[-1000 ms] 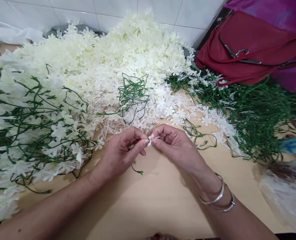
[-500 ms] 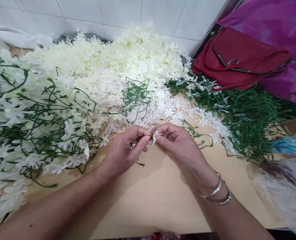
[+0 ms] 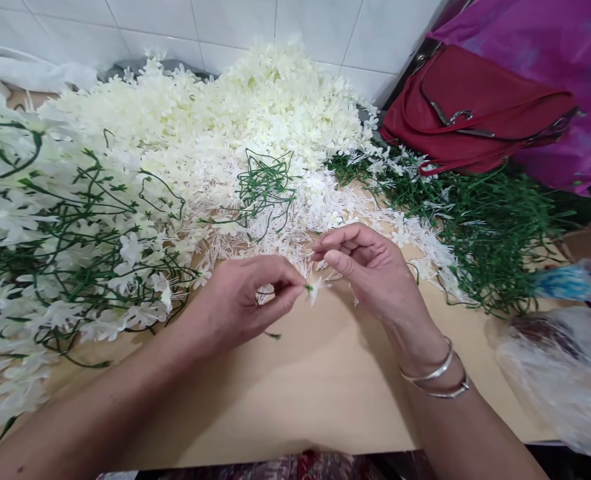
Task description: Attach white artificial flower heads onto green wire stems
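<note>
Tan table (image 3: 295, 400): white flowers (image 3: 235, 127), green stems (image 3: 495, 233), red bag (image 3: 475, 113).

White flower (image 3: 316, 289) in left hand (image 3: 240, 303)

The table (image 3: 285, 400) looks like smooth, matt pale wood, and the wall tiles (image 3: 235, 20) are glossy white. The bag (image 3: 480, 107) is red leather-like with metal fittings; the bangles (image 3: 438, 377) are shiny metal.

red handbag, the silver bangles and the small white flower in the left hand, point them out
red handbag (image 3: 480, 107), head view, on its front panel
silver bangles (image 3: 438, 377), head view, on the bands at the right wrist
small white flower (image 3: 316, 288), head view, on its petals beside the left hand (image 3: 240, 300) fingertips
</note>
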`<state>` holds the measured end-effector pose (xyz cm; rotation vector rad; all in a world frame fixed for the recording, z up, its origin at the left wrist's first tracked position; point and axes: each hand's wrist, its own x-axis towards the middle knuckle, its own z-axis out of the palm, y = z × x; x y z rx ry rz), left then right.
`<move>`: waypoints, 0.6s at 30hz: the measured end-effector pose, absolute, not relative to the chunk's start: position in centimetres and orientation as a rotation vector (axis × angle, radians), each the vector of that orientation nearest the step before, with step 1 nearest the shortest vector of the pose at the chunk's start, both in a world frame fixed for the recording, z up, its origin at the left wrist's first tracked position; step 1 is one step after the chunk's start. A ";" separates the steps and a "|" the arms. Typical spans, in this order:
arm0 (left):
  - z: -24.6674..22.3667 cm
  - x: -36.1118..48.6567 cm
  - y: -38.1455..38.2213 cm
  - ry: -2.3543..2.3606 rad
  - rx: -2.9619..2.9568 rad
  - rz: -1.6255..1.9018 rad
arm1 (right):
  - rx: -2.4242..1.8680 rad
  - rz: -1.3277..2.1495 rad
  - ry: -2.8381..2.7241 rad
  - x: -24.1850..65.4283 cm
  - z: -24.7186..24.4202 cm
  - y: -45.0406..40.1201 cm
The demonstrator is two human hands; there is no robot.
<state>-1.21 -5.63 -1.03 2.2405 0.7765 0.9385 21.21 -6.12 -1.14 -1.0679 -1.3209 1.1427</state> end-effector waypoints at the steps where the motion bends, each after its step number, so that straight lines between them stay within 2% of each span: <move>1: -1.0 -1.4 -5.7 0.706 2.318 0.835 | -1.100 1.062 -1.358 21.4 -1.2 -6.1; 4: -1.3 -1.7 -5.9 0.545 2.493 0.518 | -1.206 0.886 -1.525 21.6 -1.8 -6.0; 7: -1.8 -1.8 -6.1 0.547 2.468 0.434 | -1.271 0.749 -1.670 21.3 -2.2 -6.0; 13: -2.0 -2.1 -4.9 0.945 2.417 0.868 | -1.384 0.374 -1.973 19.9 -3.1 -6.2; 18: -1.9 -2.4 -4.0 1.434 2.346 1.051 | -1.468 0.293 -1.778 20.8 -3.3 -5.9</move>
